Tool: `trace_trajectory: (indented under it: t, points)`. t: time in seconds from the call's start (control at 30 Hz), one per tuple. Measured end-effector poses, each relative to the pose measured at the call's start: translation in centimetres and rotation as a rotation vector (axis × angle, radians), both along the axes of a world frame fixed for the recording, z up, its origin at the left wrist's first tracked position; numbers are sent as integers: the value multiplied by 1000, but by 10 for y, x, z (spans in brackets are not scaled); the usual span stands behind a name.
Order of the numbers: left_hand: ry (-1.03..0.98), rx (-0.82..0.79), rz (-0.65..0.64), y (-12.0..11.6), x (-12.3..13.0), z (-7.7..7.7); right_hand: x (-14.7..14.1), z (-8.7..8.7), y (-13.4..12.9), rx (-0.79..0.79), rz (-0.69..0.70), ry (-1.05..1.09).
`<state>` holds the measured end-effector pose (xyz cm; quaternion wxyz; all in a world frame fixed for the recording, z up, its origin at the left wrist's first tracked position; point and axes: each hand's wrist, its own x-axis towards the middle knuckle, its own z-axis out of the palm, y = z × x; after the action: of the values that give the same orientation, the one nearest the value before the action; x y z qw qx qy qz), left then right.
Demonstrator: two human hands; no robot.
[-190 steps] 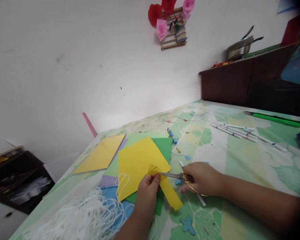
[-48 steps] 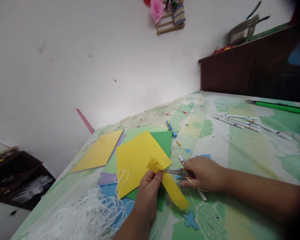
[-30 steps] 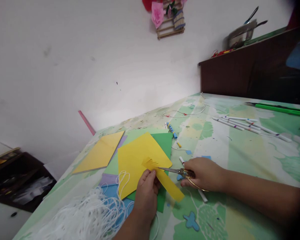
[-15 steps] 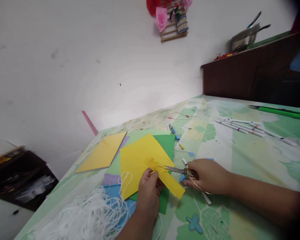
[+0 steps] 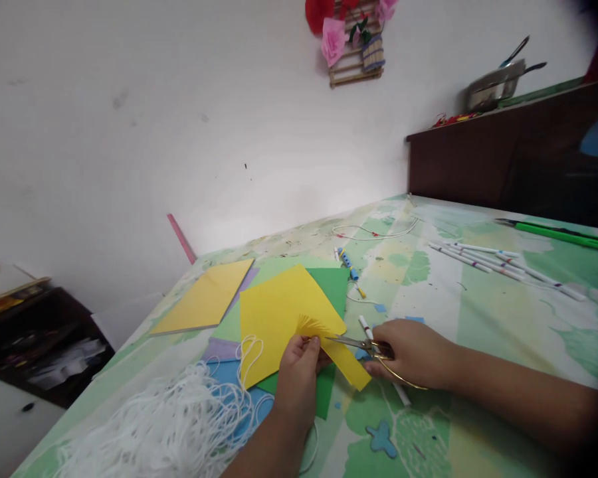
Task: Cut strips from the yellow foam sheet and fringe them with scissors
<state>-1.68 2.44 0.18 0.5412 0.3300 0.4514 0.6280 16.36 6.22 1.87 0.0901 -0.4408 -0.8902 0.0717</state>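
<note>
Green-and-white patterned counter [image 5: 448, 312] here, with the right hand [image 5: 406, 352] coming in from the side, fingers curled round the gold-handled metal scissors [image 5: 366, 345]. Blades are at the fringed yellow paper strip [image 5: 346, 362], which the left hand [image 5: 299, 365] reaches up to pinch, right over the big yellow sheet [image 5: 279, 318].

This looks like a room in a home. A leafy tablecloth [image 5: 428, 299] is under the left fingers [image 5: 312, 346]. Way past them, pretty paper flowers [image 5: 333, 42] hang on the white wall [image 5: 154, 159]. Far off to their right, a shiny pan [image 5: 493, 93] sits on a brown cupboard [image 5: 458, 162]. Messy shelves [image 5: 80, 311] are far to their left.
</note>
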Motion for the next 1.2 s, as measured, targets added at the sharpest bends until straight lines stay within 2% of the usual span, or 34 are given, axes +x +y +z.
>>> trace_trajectory:
  t: [0.8, 1.2]
  points:
    - [42, 10, -60, -5, 3, 1, 0, 1, 0, -12, 14, -16]
    - [102, 72, -73, -5, 3, -2, 1, -1, 3, -26, 24, -8]
